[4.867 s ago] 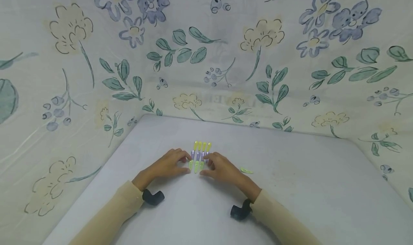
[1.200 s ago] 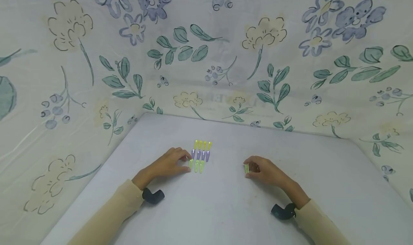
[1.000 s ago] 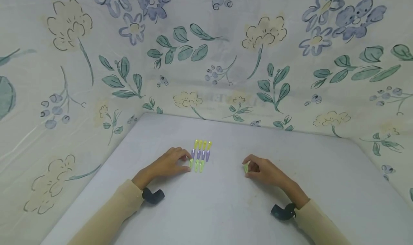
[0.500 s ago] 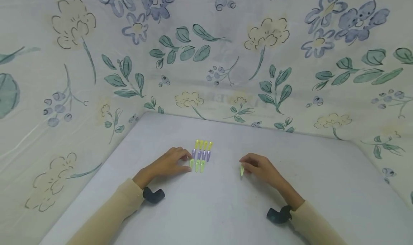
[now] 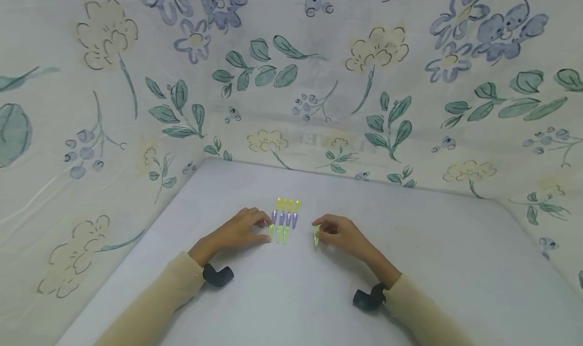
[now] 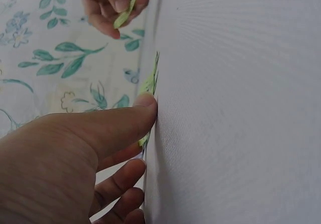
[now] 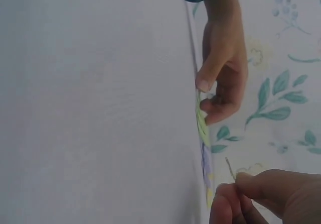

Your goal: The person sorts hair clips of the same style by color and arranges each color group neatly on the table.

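Observation:
My right hand [image 5: 339,234] pinches a light green snap hair clip [image 5: 316,236] between thumb and fingers, a little above the table and to the right of the clip rows. In the left wrist view the same clip [image 6: 126,12] hangs slanted from the right hand's fingertips. My left hand [image 5: 239,229] rests on the table, its thumb and forefinger holding the ends of the leftmost green clip [image 5: 271,231]. Two more green clips [image 5: 280,234] lie beside it. Purple clips [image 5: 282,219] form a row behind the green ones, and yellow clips [image 5: 284,205] another row behind those.
The white table [image 5: 282,295] carries the clips near its middle. Behind it and at the left hangs a flowered sheet [image 5: 319,83]. A black camera mount [image 5: 218,276] sits at the left wrist, another mount [image 5: 369,299] at the right wrist.
My right hand left the rows, picked up the loose green clip lying at the right, turned it upright and carried it left toward the rows. The left hand has stayed in place.

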{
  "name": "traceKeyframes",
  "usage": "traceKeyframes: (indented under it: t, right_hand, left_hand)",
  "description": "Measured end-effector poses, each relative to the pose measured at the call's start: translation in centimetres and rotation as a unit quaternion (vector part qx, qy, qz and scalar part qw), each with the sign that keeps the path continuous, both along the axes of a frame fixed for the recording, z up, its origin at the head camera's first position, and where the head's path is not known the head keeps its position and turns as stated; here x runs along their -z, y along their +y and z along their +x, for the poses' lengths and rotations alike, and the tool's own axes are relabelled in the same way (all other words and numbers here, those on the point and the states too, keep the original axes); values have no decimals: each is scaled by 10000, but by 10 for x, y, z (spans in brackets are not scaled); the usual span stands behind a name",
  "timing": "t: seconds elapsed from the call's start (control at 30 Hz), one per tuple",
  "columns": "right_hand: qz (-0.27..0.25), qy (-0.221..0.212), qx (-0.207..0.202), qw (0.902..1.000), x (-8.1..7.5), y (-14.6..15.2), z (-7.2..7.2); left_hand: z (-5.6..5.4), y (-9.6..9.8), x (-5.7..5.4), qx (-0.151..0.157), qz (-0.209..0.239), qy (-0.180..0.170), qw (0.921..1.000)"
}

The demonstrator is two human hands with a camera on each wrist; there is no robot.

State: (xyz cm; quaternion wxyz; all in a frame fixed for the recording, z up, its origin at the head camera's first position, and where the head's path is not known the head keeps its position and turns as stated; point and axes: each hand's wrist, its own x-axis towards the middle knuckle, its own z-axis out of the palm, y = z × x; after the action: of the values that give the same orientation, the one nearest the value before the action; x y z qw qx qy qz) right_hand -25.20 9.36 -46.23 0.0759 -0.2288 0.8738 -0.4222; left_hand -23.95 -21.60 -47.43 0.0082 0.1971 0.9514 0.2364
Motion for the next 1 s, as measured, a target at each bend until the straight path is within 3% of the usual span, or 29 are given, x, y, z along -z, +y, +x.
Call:
traceKeyframes:
  t: [0.63, 1.0]
  right_hand:
    - [190, 31, -275, 9994, 8, -44, -14]
    - [511, 303, -312, 9977, 12, -51, -14]
  left_hand:
    - [1, 3, 0, -311, -142, -185, 9992]
    - [0, 3, 0, -178, -78, -119, 9997]
